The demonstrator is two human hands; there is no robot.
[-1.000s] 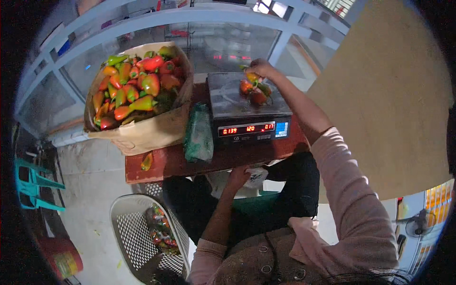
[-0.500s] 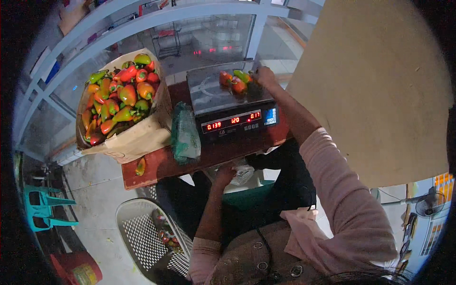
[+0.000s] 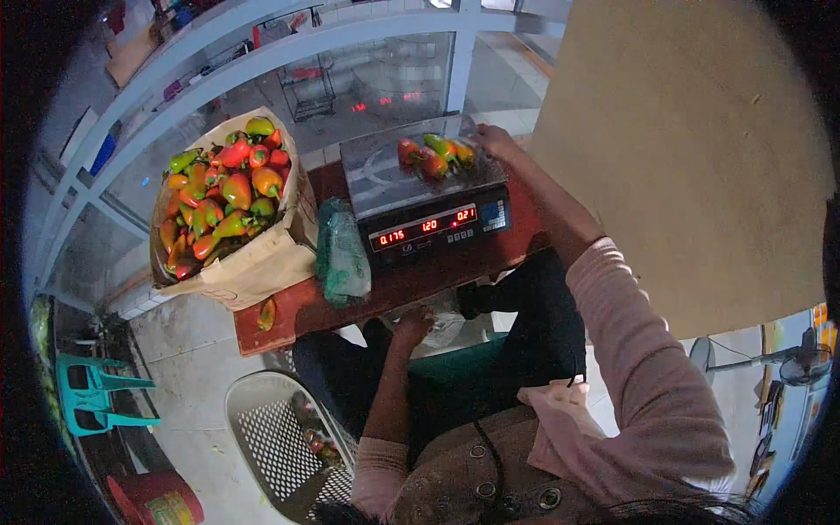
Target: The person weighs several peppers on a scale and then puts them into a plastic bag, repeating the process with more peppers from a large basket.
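Observation:
My right hand [image 3: 497, 143] is at the far right corner of the digital scale [image 3: 385, 197], just off its metal plate. Its fingers look loosely bent and apart, with nothing visible in them. Beside it on the plate lies a small group of red, orange and green peppers [image 3: 434, 163]. Low in front of the table, between my knees, my left hand [image 3: 413, 327] is closed on a clear plastic bag [image 3: 445, 327]. The scale's red display is lit.
A large paper bag [image 3: 254, 271] full of peppers stands at the left. A green plastic bundle [image 3: 342, 254] lies between it and the scale; a loose pepper [image 3: 267, 315] rests on the red table [image 3: 302, 308]. Below is a pale basket [image 3: 247, 394] with bagged peppers. A brown board [image 3: 682, 175] rises right.
A yellow-orange pepper now lies free at the right of the group on the plate, and my right hand has drawn away from it. The display reading has risen. My left hand stays low.

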